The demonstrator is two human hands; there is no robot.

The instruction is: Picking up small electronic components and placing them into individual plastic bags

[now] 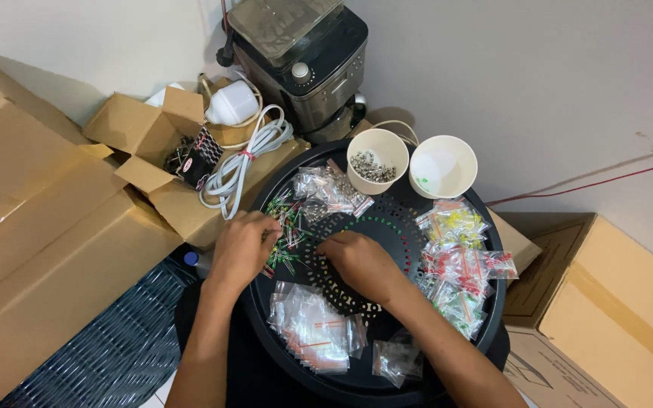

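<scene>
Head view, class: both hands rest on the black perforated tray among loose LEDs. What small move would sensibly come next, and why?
Probably the left hand pinches one loose LED from the pile beside its fingers and passes it toward the right hand, which sits by the arc of LEDs already seated in the tray. Many holes nearby look unfilled.

Two white paper cups (377, 159) (443, 166) stand on one round black perforated tray (493, 302); two bare hands (242, 248) (360, 261) work there; one grey coffee machine (304, 60) behind.
</scene>
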